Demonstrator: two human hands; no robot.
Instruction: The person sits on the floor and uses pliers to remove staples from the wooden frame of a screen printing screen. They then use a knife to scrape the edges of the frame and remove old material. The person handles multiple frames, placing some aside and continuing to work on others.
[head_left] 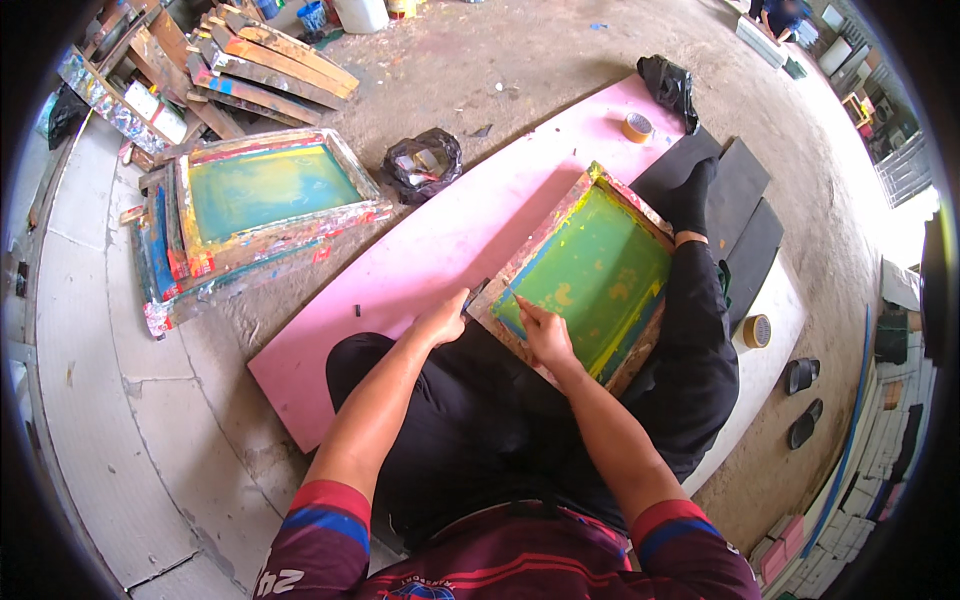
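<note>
A screen-printing frame (600,275) with green mesh and a paint-smeared wooden border rests tilted across my lap and right leg. My left hand (440,320) is closed round a small, slim dark tool (478,292) at the frame's left corner. Its exact kind is too small to make out. My right hand (548,338) lies over the near left part of the mesh. Its index finger is stretched out to the inner edge of the border, while the other fingers are partly curled and hidden.
I sit on a pink board (370,290). A tape roll (636,128) and black bag (668,90) lie at its far end; another tape roll (757,331) sits right. Stacked screen frames (270,195), an opened black bag (423,163) and wood pieces (270,65) are left. Sandals (803,400) lie right.
</note>
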